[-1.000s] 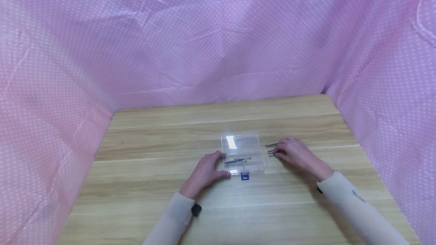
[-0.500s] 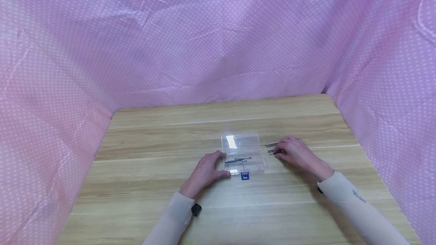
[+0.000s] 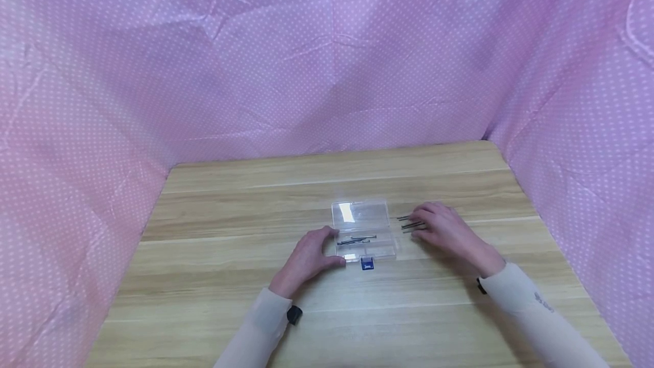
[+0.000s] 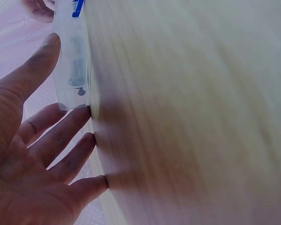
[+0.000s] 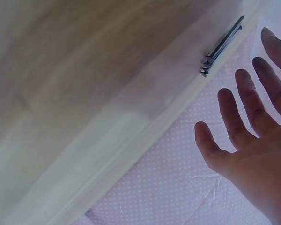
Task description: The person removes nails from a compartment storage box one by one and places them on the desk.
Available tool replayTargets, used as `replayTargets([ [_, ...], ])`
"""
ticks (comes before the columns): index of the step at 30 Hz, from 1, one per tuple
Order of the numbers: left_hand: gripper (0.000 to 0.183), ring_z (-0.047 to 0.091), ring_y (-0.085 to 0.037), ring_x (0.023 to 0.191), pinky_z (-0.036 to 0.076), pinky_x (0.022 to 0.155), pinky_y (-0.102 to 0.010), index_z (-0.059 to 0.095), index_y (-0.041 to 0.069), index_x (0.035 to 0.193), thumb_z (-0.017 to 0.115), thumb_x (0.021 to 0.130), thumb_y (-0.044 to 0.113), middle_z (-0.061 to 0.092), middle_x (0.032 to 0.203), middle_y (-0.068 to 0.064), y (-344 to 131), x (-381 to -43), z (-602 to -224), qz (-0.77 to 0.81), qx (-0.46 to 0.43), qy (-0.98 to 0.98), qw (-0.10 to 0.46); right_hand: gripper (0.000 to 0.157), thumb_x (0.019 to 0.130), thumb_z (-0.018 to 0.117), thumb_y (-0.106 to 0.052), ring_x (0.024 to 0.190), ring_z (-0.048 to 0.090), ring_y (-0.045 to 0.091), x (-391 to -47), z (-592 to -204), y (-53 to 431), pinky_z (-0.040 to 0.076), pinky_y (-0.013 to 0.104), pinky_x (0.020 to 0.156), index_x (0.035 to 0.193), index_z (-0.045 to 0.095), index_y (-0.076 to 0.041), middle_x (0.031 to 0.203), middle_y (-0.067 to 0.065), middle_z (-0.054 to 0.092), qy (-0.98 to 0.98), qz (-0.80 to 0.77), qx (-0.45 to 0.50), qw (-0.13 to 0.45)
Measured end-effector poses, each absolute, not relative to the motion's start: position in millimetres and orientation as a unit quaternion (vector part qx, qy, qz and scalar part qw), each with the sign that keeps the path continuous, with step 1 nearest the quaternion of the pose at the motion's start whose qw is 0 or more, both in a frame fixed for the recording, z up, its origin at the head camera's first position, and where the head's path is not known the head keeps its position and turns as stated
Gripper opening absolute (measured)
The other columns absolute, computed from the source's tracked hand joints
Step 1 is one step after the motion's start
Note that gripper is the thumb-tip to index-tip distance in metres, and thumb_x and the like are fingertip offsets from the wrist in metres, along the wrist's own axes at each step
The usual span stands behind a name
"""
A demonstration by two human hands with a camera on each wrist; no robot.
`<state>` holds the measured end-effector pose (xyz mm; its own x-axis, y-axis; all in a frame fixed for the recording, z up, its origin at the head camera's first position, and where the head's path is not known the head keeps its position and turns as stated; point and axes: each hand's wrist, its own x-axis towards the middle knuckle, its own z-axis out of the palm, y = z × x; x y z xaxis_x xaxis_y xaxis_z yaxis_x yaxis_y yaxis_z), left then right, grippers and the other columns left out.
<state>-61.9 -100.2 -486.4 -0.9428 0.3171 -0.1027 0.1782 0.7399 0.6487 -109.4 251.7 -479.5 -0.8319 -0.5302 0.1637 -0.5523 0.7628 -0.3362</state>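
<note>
A clear plastic box [image 3: 380, 251] lies on the table with its lid [image 3: 375, 214] folded back and a blue tab [image 3: 367, 264] at its front. Several metal nails [image 3: 357, 240] rest inside its left part. My left hand [image 3: 305, 257] holds the box's left end, thumb at the front corner and index finger at the back; the left wrist view shows the other fingertips at the table surface. Right of the box, several long dark nails [image 5: 222, 46] lie side by side on the table. Over them hovers my right hand [image 3: 443, 229], its fingers spread apart with nothing between them.
The wood-grain table [image 3: 245, 209] is ringed at the back and sides by pink dotted cloth [image 3: 306, 72]. Black wrist straps [image 3: 294, 315] show at both sleeve cuffs.
The right hand's fingers were drawn together at the front nail; now they are parted, showing more of the nails' length. That nail shifted slightly toward the others. The left hand and box stayed put.
</note>
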Motion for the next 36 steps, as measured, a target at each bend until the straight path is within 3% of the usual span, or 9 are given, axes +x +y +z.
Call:
replayTargets([
  [7,0.067,0.058,-0.036,0.125,0.044,0.108,-0.052,0.063,0.009,0.134,0.090,0.080,0.037,0.066,0.132,-0.013,-101,-62,-486,0.337,0.130,0.926,0.105,0.045,0.086,0.085,-0.025,0.123,0.059,0.042,-104,-475,246,0.047,0.064,0.097,0.125,0.072,-0.005,0.134,0.018,0.065,-0.932,0.209,0.291,0.052],
  [15,0.067,0.058,-0.037,0.125,0.044,0.107,-0.053,0.063,0.009,0.134,0.090,0.080,0.038,0.066,0.132,-0.013,-100,-61,-486,0.338,0.130,0.926,0.106,0.054,0.090,0.080,-0.030,0.136,0.049,0.045,-97,-472,237,0.036,0.070,0.108,0.135,0.066,-0.004,0.144,0.020,0.058,-0.927,0.239,0.285,0.045],
  [36,0.069,0.058,-0.035,0.125,0.044,0.108,-0.051,0.063,0.008,0.135,0.091,0.079,0.037,0.066,0.132,-0.012,-99,-61,-487,0.331,0.128,0.929,0.108,0.044,0.092,0.078,-0.030,0.130,0.055,0.039,-89,-469,209,0.036,0.065,0.110,0.128,0.070,-0.005,0.137,0.018,0.063,-0.909,0.279,0.297,0.085],
])
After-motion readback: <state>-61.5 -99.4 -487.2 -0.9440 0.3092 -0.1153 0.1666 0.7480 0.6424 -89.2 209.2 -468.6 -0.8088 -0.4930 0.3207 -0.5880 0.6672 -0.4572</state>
